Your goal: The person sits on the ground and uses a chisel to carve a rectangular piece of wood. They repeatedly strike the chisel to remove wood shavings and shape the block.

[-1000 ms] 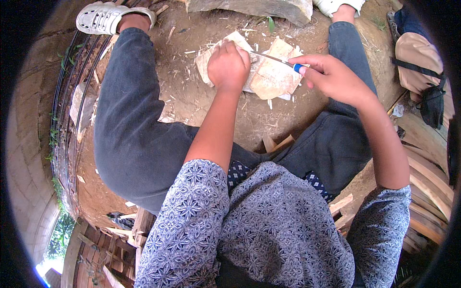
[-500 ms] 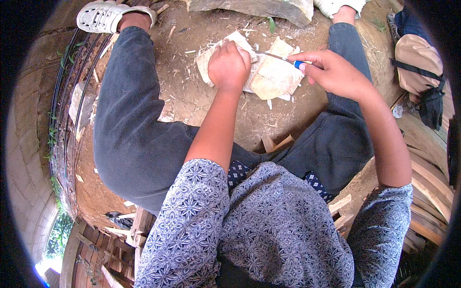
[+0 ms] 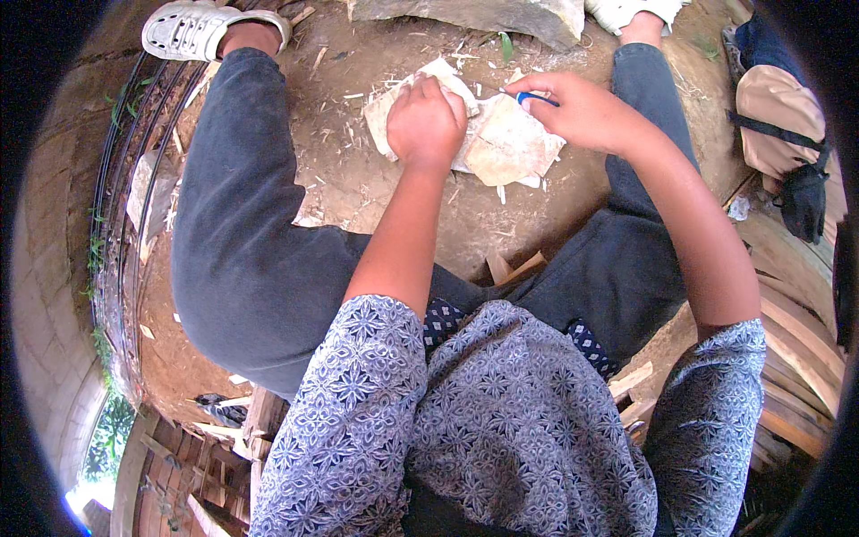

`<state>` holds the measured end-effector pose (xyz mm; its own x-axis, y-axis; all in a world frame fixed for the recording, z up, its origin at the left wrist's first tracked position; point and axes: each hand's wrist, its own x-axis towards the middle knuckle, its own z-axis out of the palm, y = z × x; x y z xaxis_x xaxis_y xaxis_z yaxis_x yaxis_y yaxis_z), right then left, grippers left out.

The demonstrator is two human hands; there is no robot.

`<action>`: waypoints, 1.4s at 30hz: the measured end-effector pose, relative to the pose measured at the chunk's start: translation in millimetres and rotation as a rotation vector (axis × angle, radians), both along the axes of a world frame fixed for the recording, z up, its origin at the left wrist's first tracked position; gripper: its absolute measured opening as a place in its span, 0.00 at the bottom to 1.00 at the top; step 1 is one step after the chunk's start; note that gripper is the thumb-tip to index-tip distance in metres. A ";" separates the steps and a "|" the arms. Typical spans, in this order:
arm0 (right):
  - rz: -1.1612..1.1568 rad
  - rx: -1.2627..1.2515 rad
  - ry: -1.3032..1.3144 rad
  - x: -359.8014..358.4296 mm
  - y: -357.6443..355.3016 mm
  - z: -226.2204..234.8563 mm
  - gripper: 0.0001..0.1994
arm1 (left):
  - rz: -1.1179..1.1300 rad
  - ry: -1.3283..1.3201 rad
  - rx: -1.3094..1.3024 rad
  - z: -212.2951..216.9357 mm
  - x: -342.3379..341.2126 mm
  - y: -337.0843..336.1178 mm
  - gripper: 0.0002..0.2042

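1. Compared with a second ago, the right hand is farther left and forward, beside the upper edge of the right slab; the thin shaft seen then between the hands is now mostly hidden.
2. The left hand matches its earlier place, over the left slab.
3. The right hand's fingers are closed around the blue-handled tool, only a short blue stretch of which shows.
4. The left hand is curled like a fist; its fingertips are out of sight, so I cannot tell whether it grips anything.
5. Both slabs are pale cream, flat and irregular in outline, the right one with straight edges and faint brownish marks. They lie side by side on the brown ground, between the person's legs.
6. Counted: two hands, two slabs, one blue-handled tool, two light shoes and one large grey stone beyond the slabs. Scattered shavings are too many and small to count.
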<state>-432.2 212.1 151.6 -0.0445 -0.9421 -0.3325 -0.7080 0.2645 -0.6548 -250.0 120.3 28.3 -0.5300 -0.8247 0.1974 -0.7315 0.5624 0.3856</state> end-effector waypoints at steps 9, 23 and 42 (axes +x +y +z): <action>-0.195 0.597 -0.136 -3.6 -11.2 76.7 0.17 | 0.011 0.049 -0.073 -8.3 3.5 -0.8 0.16; -0.121 0.565 -0.088 -1.8 -17.9 72.4 0.18 | 0.008 -0.009 -0.040 -3.0 1.8 -0.5 0.15; 0.010 0.199 0.032 3.6 -18.4 30.3 0.17 | 0.003 -0.053 0.081 7.4 0.3 -0.1 0.14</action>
